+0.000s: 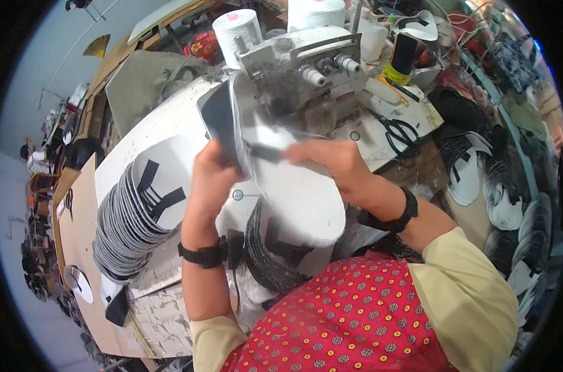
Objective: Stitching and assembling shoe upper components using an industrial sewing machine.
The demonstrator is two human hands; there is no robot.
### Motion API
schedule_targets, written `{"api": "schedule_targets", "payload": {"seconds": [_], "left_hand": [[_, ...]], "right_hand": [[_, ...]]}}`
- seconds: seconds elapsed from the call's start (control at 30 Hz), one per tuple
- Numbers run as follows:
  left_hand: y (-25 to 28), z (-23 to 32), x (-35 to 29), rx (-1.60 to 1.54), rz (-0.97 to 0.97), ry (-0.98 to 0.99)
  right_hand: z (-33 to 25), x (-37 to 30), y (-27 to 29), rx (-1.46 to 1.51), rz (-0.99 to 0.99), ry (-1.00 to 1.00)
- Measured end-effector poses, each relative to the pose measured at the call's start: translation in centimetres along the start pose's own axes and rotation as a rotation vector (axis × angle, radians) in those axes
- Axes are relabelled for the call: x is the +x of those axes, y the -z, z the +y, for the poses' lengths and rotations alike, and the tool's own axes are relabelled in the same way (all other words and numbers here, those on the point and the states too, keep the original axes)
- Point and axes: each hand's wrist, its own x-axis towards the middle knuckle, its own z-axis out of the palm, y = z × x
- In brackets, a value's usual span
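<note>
A pale blue-grey wall (30, 105) stands beyond the left edge of the white worktable (170, 118); a tan wooden tabletop (75, 248) adjoins that edge; past the worktable's right edge slants a greenish rail (513, 139); light looks diffuse.

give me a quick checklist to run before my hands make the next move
1. Left hand and right hand at the white piece: ok.
2. Firm grip: cannot tell, fingertips blurred or hidden.
3. Black strip flat: cannot tell, blurred.
4. Scissors away from both hands: ok.
5. Thread cones standing: ok.
6. Table clean: not ok, dark specks show.
</note>
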Motion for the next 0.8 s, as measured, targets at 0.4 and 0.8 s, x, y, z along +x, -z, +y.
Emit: {"api": "schedule_targets", "payload": {"seconds": [0.4,0.8], "left_hand": [[1.8,-2.4,1.9,-0.695,0.388,-0.082],[-0.2,3.5,-7.4,-0.612,-0.137,0.558]], "right_hand": [[2.5,-0.8,-2.7,-0.125,0.053,0.01],[1.9,-0.7,-2.4,-0.189,0.202,-0.181]]}}
